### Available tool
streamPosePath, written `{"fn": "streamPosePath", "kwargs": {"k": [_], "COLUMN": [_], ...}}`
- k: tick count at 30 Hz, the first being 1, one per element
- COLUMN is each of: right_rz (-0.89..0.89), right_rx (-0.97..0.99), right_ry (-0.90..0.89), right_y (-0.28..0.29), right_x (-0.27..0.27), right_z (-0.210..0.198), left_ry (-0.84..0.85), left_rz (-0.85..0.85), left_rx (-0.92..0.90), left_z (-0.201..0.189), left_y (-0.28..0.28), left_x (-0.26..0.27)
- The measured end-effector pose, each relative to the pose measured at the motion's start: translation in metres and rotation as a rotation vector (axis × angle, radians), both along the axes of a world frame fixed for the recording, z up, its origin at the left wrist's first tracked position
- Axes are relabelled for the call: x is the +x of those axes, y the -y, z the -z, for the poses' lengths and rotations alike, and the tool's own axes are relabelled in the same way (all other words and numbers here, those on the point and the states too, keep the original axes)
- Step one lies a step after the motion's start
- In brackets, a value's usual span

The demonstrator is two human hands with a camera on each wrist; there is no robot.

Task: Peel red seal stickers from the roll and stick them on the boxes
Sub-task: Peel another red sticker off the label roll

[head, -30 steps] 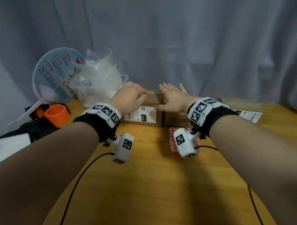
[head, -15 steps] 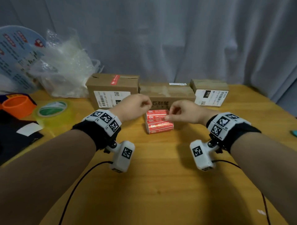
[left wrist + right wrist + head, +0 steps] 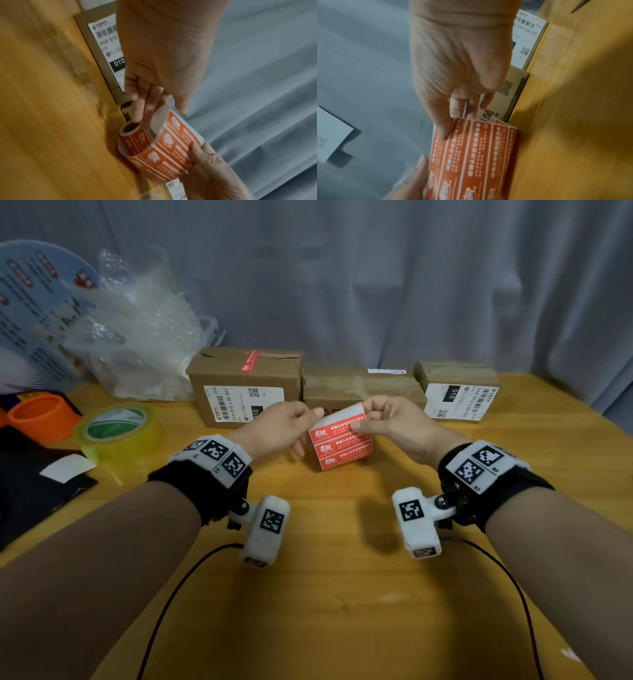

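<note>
Sticker roll (image 3: 342, 445) on table (image 3: 325, 594) | left hand (image 3: 279, 428) grip pinches strip edge | right hand (image 3: 394, 422) grip pinches strip end

Both forearms reach forward over the wooden tabletop, each wrist in a black band with white marker blocks. The left hand (image 3: 279, 428) and right hand (image 3: 394, 421) meet near the middle, fingers curled, thumb and fingertips pinching together.
</note>
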State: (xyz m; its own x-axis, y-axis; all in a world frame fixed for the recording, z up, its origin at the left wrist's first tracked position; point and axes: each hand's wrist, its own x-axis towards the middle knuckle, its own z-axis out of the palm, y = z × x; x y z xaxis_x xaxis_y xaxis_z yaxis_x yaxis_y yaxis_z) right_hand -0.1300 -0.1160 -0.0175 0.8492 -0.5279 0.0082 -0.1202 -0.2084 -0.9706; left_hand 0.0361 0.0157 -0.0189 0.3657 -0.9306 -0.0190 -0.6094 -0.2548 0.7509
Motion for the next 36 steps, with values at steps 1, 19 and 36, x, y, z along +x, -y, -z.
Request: {"fn": "streamPosePath", "kwargs": {"k": [1, 19, 36], "right_rz": [-0.012, 0.347, 0.259], "right_rx": [0.032, 0.059, -0.924], "right_ry": [0.038, 0.282, -0.016], "right_y": [0.000, -0.011, -0.014], "right_x": [0.002, 0.024, 0.034], "right_z": [-0.001, -0.006, -0.019], "left_ry": [-0.055, -0.461, -0.419], "left_rz": [0.014, -0.010, -0.039], "left_rx": [-0.015, -0.416, -0.477], "left_z": [0.000, -0.009, -0.010], "left_y": [-0.001, 0.008, 0.018], "left_x": [0.001, 0.000, 0.001]}}
